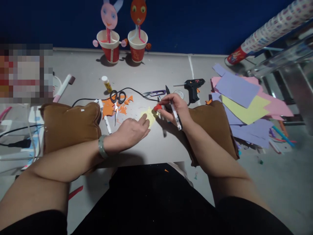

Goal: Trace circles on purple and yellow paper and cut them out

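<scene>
A small yellow paper cutout (150, 121) with drawn lines lies on the grey table. My left hand (132, 132) has its fingers curled, their tips holding the cutout down. Just right of it, my right hand (178, 109) pinches a small red piece (157, 107) between thumb and fingertips, at the cutout's upper right edge. That same hand also keeps a pen (175, 115) tucked across its fingers, point upward. Left of the cutout, black-handled scissors (117, 98) lie over orange paper scraps (108, 107). Purple thread snips (156, 93) lie above my hands.
Brown cushions (70, 127) flank my forearms. A black glue gun (193, 88) and coloured paper sheets (237, 88) lie to the right. A glue stick (107, 84) stands at left. Two paper-cup puppets (113, 52) stand at the back; stacked cups (237, 55) lean at far right.
</scene>
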The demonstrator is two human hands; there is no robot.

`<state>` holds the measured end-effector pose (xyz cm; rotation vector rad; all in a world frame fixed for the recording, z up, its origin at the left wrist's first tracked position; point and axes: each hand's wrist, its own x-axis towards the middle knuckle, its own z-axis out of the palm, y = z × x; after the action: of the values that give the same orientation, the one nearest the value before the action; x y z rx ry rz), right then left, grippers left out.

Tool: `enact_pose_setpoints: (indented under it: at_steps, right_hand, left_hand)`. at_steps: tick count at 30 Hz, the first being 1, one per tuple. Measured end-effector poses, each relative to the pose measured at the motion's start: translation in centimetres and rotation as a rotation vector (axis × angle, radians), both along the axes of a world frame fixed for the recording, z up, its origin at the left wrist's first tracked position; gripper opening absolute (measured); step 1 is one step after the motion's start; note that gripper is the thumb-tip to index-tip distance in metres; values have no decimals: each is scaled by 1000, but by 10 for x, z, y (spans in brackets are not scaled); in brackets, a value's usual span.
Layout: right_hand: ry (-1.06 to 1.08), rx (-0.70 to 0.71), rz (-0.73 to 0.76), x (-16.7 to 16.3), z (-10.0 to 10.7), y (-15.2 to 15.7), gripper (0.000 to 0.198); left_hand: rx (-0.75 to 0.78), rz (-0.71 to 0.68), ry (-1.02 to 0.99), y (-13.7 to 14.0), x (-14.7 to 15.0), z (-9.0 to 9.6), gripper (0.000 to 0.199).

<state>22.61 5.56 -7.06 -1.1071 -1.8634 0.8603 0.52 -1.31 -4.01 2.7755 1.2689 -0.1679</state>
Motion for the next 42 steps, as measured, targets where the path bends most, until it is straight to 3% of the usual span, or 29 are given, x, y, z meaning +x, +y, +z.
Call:
enact_pose_setpoints:
  at_steps: [4,8,15,23,29,42]
  right_hand:
    - [-138,120,39,1,1,-3,25]
    - [-262,250,88,-2,0,-5,18]
    - [-299,274,150,-3,-3,-7,17]
    - [-381,268,156,-7,-5,-8,13]
    - [-340,278,182,-11,-4,-8,11]
    - [-389,212,155,-14,-6,-11,8]
  left_hand:
    - [12,-27,59,-5,3,-1,41]
    - [158,-66,27,-12,2,-10,42]
    - [329,-83,-27,-19,0,-19,34]
    - [288,-103,-93,-19,0,-23,21]
    - [332,-108,-71,-19,1,-24,22]
    - [174,-101,-76,-21,0,-11,29]
